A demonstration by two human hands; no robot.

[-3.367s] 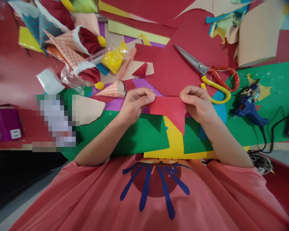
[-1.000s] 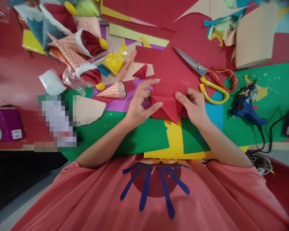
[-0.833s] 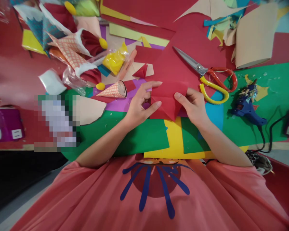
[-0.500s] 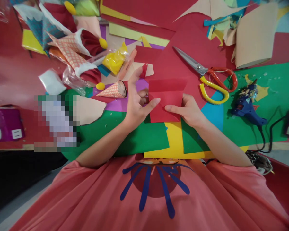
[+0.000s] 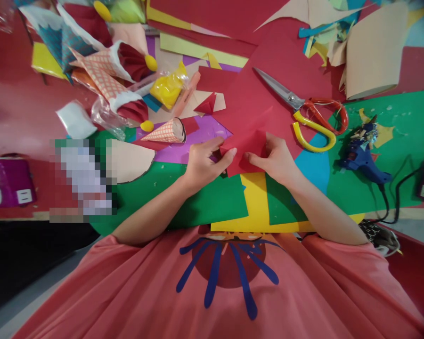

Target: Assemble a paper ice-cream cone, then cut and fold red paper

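Between my hands is a piece of red paper point(image 5: 249, 146), creased and tilted above the table. My left hand point(image 5: 207, 162) pinches its left edge between thumb and fingers. On the opposite edge, my right hand point(image 5: 277, 157) grips it, thumb on the near face and fingers partly hidden behind. Beneath and beyond it lies a larger red sheet point(image 5: 279, 61). Open-bladed scissors point(image 5: 300, 106) with one red and one yellow handle rest up and to the right of my right hand. Left of my left hand is a small checked paper cone point(image 5: 167, 131).
A blue glue gun point(image 5: 363, 162) with its cord lies on green paper point(image 5: 406, 122) at the right. Several checked cones with red pleats point(image 5: 106, 84), a yellow packet point(image 5: 169, 87) and a white packet point(image 5: 77, 120) crowd the upper left. A beige paper cylinder point(image 5: 374, 52) stands upper right.
The red paper has turned and tilted, with one corner now pointing up and away. My left index finger has come down from being raised to the paper's edge.
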